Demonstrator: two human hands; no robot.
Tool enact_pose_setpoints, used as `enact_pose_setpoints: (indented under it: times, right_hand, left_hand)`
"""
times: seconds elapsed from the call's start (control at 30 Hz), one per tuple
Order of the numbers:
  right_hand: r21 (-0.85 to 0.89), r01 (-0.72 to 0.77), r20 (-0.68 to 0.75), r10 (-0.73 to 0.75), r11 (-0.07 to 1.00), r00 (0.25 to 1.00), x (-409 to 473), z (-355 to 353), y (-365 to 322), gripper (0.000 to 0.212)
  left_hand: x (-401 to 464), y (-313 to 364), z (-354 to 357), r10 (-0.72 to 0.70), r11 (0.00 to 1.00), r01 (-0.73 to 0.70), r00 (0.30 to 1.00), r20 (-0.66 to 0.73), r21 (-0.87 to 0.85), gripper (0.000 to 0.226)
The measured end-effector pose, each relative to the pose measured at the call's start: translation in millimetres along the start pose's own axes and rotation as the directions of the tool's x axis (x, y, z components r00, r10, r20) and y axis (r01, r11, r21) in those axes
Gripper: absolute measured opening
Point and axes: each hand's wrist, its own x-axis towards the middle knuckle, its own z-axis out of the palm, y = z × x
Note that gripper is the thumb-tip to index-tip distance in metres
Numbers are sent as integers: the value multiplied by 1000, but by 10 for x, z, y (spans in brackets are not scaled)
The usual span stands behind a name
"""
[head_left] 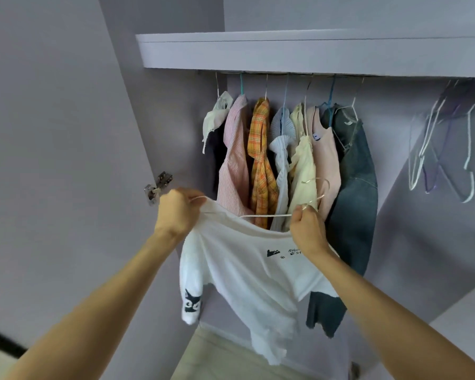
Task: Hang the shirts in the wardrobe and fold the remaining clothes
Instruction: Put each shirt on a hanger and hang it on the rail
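Observation:
A white T-shirt with small dark prints hangs in front of the open wardrobe, partly over a thin white wire hanger. My left hand grips the shirt's shoulder together with the hanger's left end. My right hand grips the hanger near its neck, just below the hook, which curves up to the right. Behind them, several garments hang close together on the wardrobe rail, among them a pink striped shirt, an orange plaid shirt and denim.
A shelf sits just above the rail. Empty hangers hang at the right end of the rail. The open wardrobe door with its hinge stands at the left. A beige surface lies below.

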Motion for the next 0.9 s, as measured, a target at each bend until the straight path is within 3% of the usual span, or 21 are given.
enact_pose_setpoints:
  times: [0.1,0.2,0.37,0.43,0.53,0.63,0.77,0.8,0.87,0.9]
  right_hand:
    - [-86,86,136,-74,993,988,96,-75,-44,32]
    - [-106,120,123,-107,987,987,166,-219,-45,34]
    - [-219,255,220,-207,942,953,63,-178,-145,34]
    - [-178,262,181,-230,949,956,73,-157,-210,36]
    - [-143,244,132,-226,959,965,149,-187,-302,38]
    - [-142,262,146,-242,955,959,127,-167,-305,40]
    - [-46,174,60,-171,984,983,140,-199,-247,36]
    - [-13,143,34,-142,990,989,158,-219,-233,33]
    - [18,124,-1,-124,992,992,181,-265,-208,29]
    - [5,131,-7,-131,991,991,182,-289,-192,29]
  left_hand:
    - [-7,-43,10,-55,997,53,998,-26,-54,13]
    - [42,-139,-56,-96,994,92,993,-67,-66,14]
    - [11,-15,15,12,998,-9,999,-41,65,15]
    - [-10,53,60,25,996,-25,1000,11,87,13]
    - [-23,10,113,40,994,-23,985,165,-106,11]
    - [-53,-210,121,10,979,33,978,209,-201,27]
    - [-178,-585,160,-190,972,227,906,379,-55,62]
    - [-192,-659,192,-224,967,253,885,409,-17,54]
    - [-193,-706,216,-262,964,261,895,360,53,8]
    - [-178,-696,206,-247,969,237,923,295,68,16]
